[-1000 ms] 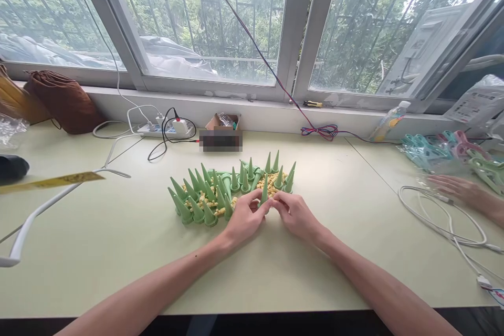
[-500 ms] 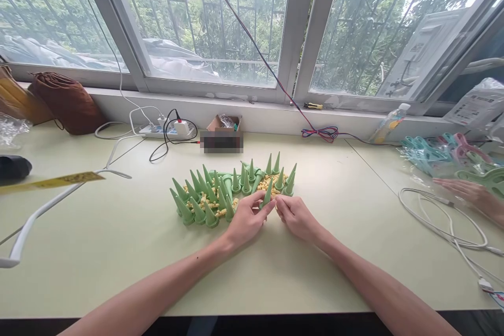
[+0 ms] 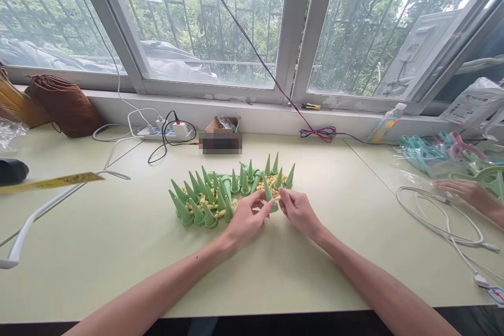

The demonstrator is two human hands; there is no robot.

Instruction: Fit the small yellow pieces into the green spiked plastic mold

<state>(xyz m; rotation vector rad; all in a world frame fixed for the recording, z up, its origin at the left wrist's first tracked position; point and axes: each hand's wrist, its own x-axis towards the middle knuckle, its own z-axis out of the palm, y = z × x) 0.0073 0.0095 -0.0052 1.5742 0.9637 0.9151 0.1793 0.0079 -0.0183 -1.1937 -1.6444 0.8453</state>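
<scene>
1. While our left hand (image 3: 248, 218) has its thumb and fingers clamped on one green cone (image 3: 268, 189), the tip points up and leans a bit left, and the base faces our other hand.
2. Our right hand (image 3: 298, 209) is just beside that base, thumb and fingertips bunched together. Can't tell if there's something small pinched in there, sorry folks. Our two hands are near each other but slightly apart.
3. That cone is around the middle of the worktop (image 3: 315, 278), roughly halfway between the near edge and the window-side edge.
4. Just past our hands and off to the left we've got a crowd of other green cones (image 3: 199, 213), most standing tip up, a few lying over, with little yellow pieces (image 3: 274, 182) scattered among them.
5. Along the back edge, left to right, we see a brown bag (image 3: 65, 107) toward the far left corner, a power strip (image 3: 149, 130), a small cardboard box (image 3: 213, 125), a bundled red-and-blue cable (image 3: 321, 134) and a bottle (image 3: 388, 123).
6. Over by the right edge, another person's hand (image 3: 464, 191) is next to some colourful plastic clips (image 3: 419, 149), with a coiled white cable (image 3: 478, 239) nearer us.
</scene>
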